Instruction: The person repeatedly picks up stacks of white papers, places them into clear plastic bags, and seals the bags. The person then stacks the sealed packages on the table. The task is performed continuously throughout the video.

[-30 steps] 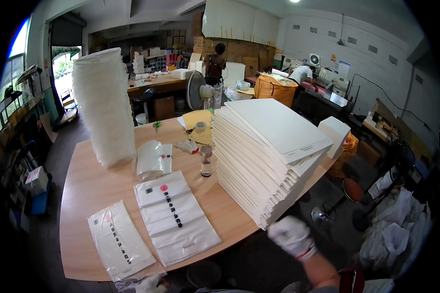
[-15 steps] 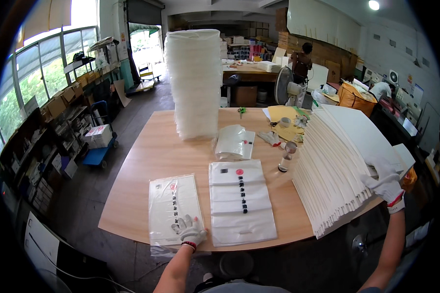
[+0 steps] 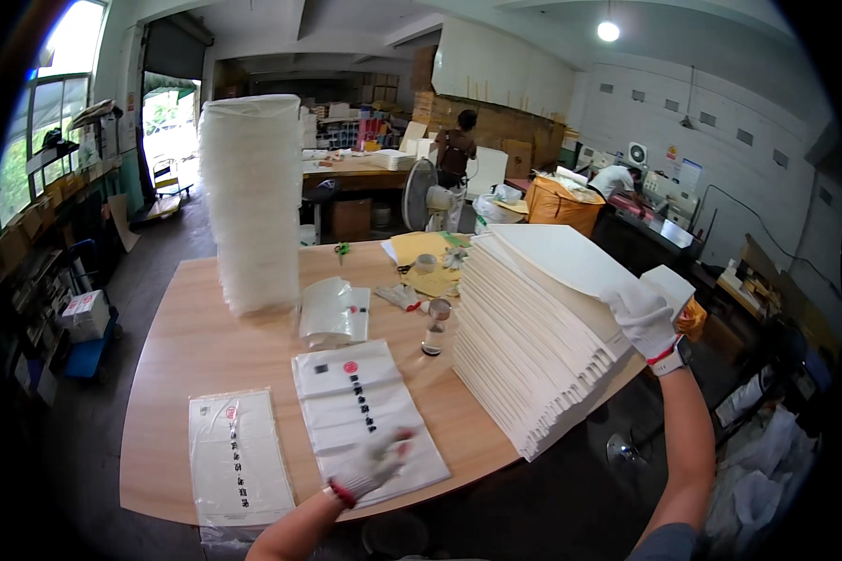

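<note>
My right hand (image 3: 642, 318), in a white work glove, grips the near right corner of the top white sheet (image 3: 557, 260), which bows upward at that edge. Beneath it rises a tall, leaning stack of white paper stock (image 3: 515, 341) at the table's right. My left hand (image 3: 384, 463), gloved too, is smeared by motion above the near part of a pile of flat white plastic bags (image 3: 351, 402) with dark print and a red mark. Left of that pile lies a pack in a clear plastic sleeve (image 3: 239, 458), with no hand on it.
A tall column of translucent wrapping (image 3: 253, 206) stands at the table's far left. Near it lie clear bags (image 3: 335, 313), green scissors (image 3: 342, 251), a spare glove (image 3: 400, 297) and a glass bottle (image 3: 436, 327). Beyond are a fan (image 3: 421, 194) and two other people.
My left hand has left the sleeved pack and moved right over the white bags. My right hand has closed on the top sheet and bent its edge up. The view has turned right.
</note>
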Action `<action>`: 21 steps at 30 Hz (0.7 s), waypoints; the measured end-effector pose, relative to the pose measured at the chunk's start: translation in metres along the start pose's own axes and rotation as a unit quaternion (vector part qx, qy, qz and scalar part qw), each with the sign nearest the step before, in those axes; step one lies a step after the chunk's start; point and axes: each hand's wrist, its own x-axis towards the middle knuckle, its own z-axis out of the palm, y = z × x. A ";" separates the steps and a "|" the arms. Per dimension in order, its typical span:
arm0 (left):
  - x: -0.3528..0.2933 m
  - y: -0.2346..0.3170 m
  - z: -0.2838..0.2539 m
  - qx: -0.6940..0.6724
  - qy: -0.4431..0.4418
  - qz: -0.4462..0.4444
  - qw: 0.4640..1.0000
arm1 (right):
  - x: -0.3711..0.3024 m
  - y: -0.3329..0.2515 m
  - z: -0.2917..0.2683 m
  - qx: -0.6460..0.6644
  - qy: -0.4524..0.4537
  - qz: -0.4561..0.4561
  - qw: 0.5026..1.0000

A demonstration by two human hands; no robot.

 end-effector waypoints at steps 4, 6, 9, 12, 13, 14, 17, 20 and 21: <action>0.080 0.130 0.064 -0.556 -0.278 0.029 0.783 | 0.014 -0.053 -0.075 -0.035 0.002 -0.112 0.993; 0.085 0.182 0.057 -0.626 -0.280 -0.143 0.714 | 0.022 -0.083 -0.117 0.130 -0.122 -0.097 0.979; 0.056 0.192 0.049 -0.489 -0.165 -0.235 0.824 | 0.009 -0.080 -0.140 0.313 -0.159 0.016 0.936; 0.021 0.199 0.009 -0.458 -0.167 -0.241 0.839 | -0.041 -0.059 -0.107 0.426 -0.109 0.269 0.857; 0.018 0.194 0.001 -0.426 -0.180 -0.242 0.853 | -0.061 -0.056 -0.097 0.451 -0.069 0.352 0.817; 0.011 0.191 -0.007 -0.306 -0.194 -0.207 0.909 | -0.077 -0.068 -0.085 0.620 -0.078 0.440 0.645; -0.001 0.172 -0.011 -0.102 -0.186 -0.077 0.974 | -0.091 -0.128 -0.064 0.724 -0.009 0.523 0.450; -0.024 0.150 0.021 0.066 -0.079 0.079 0.992 | -0.102 -0.206 -0.044 0.686 0.080 0.465 0.553; -0.026 0.119 0.054 0.108 -0.047 0.052 0.992 | -0.094 -0.234 -0.051 0.646 0.012 0.420 0.637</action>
